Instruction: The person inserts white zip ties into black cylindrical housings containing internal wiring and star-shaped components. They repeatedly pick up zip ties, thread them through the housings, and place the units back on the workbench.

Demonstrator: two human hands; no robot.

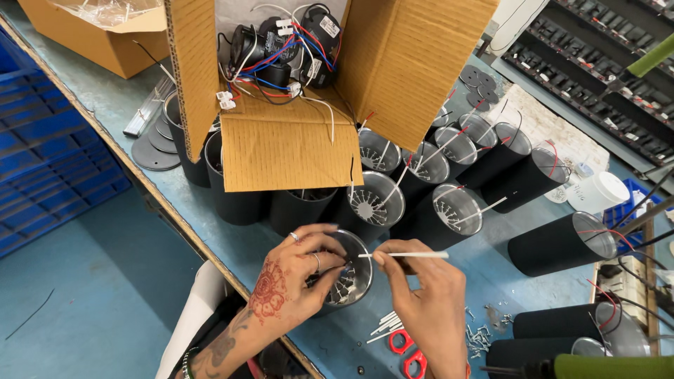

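Note:
My left hand wraps over the rim of a black cylindrical lamp housing with a shiny finned inside, holding it upright near the bench's front edge. My right hand pinches a thin white sleeved wire that runs level across the housing's mouth. Both hands sit close together over this one housing. Just right of my right wrist lie several short white sleeve pieces and red-handled scissors.
Several more black housings with white and red wires stand and lie across the blue bench. An open cardboard box of black drivers with coloured wires stands behind. Loose screws lie at right. Blue crates sit left.

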